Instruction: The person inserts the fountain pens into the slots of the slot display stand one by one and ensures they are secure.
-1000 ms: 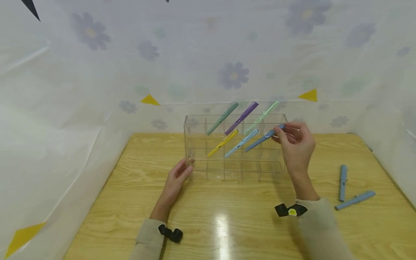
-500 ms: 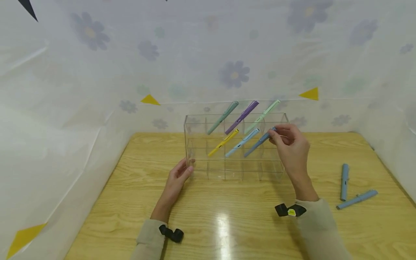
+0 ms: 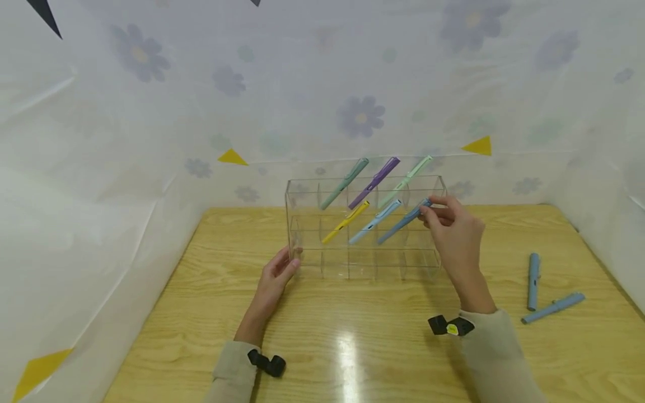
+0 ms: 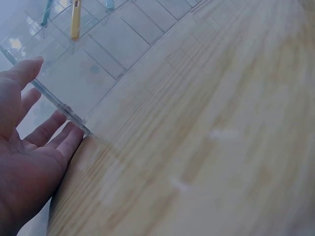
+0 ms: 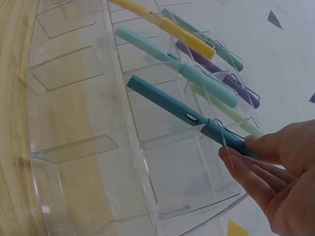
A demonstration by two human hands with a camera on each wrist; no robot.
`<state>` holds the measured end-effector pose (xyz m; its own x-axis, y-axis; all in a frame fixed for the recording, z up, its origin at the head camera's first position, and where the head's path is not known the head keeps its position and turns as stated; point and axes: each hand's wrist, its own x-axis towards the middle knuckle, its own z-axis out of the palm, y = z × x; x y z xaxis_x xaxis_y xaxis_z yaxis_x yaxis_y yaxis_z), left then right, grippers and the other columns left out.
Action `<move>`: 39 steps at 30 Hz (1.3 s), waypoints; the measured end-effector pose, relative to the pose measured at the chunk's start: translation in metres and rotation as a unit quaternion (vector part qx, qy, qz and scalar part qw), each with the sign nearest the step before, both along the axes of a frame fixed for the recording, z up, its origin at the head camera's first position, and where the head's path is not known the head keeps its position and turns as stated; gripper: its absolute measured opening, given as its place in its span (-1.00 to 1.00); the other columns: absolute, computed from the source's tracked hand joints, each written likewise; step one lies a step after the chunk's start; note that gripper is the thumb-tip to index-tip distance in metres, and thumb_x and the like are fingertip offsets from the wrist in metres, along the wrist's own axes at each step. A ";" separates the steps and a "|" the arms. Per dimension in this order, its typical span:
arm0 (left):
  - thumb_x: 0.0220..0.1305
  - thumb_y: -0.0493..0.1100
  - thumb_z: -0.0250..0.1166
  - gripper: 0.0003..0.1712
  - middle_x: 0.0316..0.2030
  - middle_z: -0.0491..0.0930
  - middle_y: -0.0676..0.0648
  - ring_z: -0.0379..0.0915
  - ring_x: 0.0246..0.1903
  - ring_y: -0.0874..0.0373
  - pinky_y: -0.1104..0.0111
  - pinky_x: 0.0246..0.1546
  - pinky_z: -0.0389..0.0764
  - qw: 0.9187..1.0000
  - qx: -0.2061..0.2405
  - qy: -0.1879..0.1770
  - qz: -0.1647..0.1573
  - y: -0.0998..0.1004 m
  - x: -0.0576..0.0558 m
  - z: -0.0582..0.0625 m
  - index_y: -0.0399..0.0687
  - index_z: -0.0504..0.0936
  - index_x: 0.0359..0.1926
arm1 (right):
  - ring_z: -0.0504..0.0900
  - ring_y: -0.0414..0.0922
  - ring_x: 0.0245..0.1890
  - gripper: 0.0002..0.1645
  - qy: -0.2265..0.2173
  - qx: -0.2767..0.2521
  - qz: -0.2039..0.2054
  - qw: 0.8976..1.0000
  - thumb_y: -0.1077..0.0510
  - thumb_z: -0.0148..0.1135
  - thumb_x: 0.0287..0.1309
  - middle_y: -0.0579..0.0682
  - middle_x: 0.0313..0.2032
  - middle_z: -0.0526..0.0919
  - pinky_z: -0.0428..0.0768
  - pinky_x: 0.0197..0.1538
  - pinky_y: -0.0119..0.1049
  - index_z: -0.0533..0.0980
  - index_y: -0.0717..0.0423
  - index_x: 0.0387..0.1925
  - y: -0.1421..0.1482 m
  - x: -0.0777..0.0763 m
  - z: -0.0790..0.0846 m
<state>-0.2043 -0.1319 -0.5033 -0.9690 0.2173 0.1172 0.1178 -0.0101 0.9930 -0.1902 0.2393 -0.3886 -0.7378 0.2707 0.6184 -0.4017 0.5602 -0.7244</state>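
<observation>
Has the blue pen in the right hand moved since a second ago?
Yes: against the clear organizer in the head view, the blue pen in the right hand has shifted slightly left and down.

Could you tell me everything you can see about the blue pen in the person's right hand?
The blue pen looks smooth and plastic, with a small window in its barrel. Its cap is on and carries a raised, loop-like clip. The pen slants, cap end higher, in the middle row of the clear rack, beside the light blue pen. The right hand pinches it near the cap end.
</observation>
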 end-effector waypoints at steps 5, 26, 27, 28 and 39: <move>0.53 -0.11 0.23 -0.39 0.37 0.46 -0.18 0.32 0.40 -0.05 0.42 0.23 0.45 1.000 0.003 -0.001 -0.001 0.000 -0.001 0.000 -0.08 0.35 0.51 | 0.68 -0.53 -0.44 -0.73 -0.017 0.012 0.002 1.000 0.26 0.35 0.33 0.24 -0.30 0.79 0.55 -0.35 -0.67 0.68 0.30 0.02 0.004 0.006 0.004; 0.53 -0.09 0.23 -0.40 0.36 0.47 -0.16 0.33 0.39 -0.03 0.41 0.24 0.44 1.000 -0.008 -0.005 0.004 0.002 -0.001 -0.001 -0.07 0.38 0.49 | 0.80 -0.22 -0.34 -0.68 -0.028 -0.097 0.075 0.992 0.27 0.32 0.36 0.08 -0.22 0.81 0.70 -0.25 -0.37 0.60 0.34 0.08 0.026 0.030 0.018; 0.53 -0.09 0.23 -0.41 0.36 0.47 -0.16 0.33 0.39 -0.03 0.40 0.24 0.44 1.000 -0.009 -0.006 0.004 0.001 0.000 -0.001 -0.07 0.38 0.49 | 0.79 -0.22 -0.33 -0.68 -0.030 -0.095 0.076 0.992 0.27 0.32 0.36 0.05 -0.21 0.81 0.70 -0.25 -0.37 0.60 0.34 0.08 0.028 0.032 0.018; 0.53 -0.09 0.23 -0.41 0.36 0.47 -0.17 0.33 0.39 -0.03 0.41 0.24 0.44 1.000 -0.009 -0.007 0.004 0.001 0.000 -0.001 -0.06 0.38 0.49 | 0.79 -0.23 -0.32 -0.68 -0.033 -0.089 0.073 0.993 0.26 0.33 0.35 0.04 -0.21 0.81 0.70 -0.25 -0.38 0.61 0.32 0.08 0.030 0.034 0.017; 0.53 -0.11 0.23 -0.42 0.36 0.47 -0.17 0.34 0.38 -0.05 0.42 0.22 0.46 1.000 -0.001 0.001 0.006 0.001 -0.001 -0.002 -0.03 0.39 0.49 | 0.70 -0.32 -0.26 -0.69 -0.059 -0.031 -0.004 0.998 0.25 0.33 0.35 -0.20 -0.18 0.69 0.62 -0.28 -0.58 0.62 0.24 0.09 0.076 0.054 0.001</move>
<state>-0.2057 -0.1310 -0.5058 -0.9711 0.2064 0.1197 0.1208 -0.0073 0.9927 -0.1360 0.3157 -0.3875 -0.8014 0.3129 0.5097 -0.3075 0.5154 -0.7999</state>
